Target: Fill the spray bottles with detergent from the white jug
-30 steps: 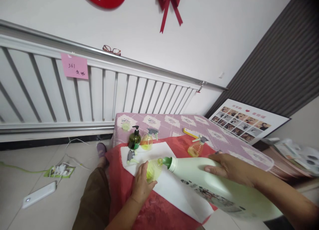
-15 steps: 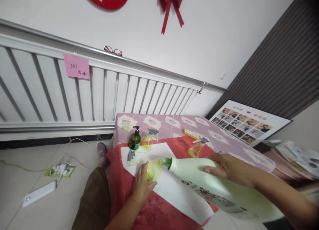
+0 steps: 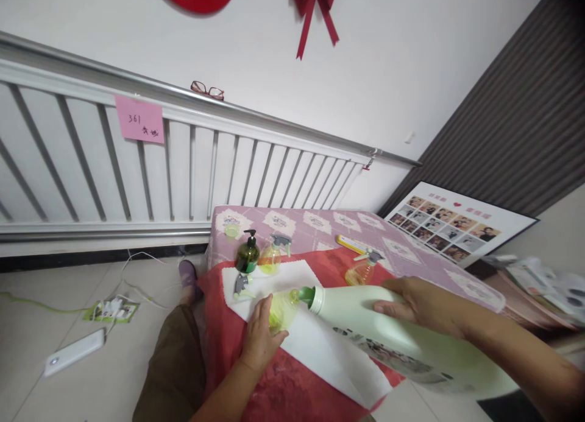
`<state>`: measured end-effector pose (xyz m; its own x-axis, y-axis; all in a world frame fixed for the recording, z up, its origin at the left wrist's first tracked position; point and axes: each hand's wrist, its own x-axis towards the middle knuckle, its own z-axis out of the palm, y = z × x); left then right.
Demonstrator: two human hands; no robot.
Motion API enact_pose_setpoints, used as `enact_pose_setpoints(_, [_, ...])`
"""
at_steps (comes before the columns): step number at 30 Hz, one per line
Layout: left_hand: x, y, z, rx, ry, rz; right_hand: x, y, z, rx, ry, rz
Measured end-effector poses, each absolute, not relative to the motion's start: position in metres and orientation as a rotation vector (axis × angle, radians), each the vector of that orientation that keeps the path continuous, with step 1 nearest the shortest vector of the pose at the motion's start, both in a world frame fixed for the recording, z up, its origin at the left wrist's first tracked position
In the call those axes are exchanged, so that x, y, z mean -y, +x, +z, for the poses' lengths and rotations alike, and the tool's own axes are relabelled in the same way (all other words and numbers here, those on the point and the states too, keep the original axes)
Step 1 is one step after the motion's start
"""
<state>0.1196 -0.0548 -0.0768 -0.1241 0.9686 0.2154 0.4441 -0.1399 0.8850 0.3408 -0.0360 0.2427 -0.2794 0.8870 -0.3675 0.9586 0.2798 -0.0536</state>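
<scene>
Because the right hand (image 3: 415, 303), half closed over the jug (image 3: 375, 315), hardly moves, the green spout (image 3: 307, 296) stays at the small bottle (image 3: 284, 311) in the curled left hand (image 3: 259, 344), so pouring probably continues.

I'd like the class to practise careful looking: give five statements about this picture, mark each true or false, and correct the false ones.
1. The right hand grips a large pale green jug. True.
2. The left hand holds the dark pump bottle. False: it holds a clear bottle with yellow-green liquid.
3. A grey spray head lies on the white sheet. True.
4. The eyeglasses lie on the red cloth. False: they are up by the metal pipe along the wall.
5. The jug stands upright. False: it is tilted, its mouth towards the clear bottle.
</scene>
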Motion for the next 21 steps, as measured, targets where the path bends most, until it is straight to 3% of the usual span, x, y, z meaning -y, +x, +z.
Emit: enact_pose_setpoints(21, [0.0548, 0.1187, -0.0776, -1.576, 1.606, 1.229, 0.036, 0.3363, 0.2484, -2.25, 1.694, -0.451])
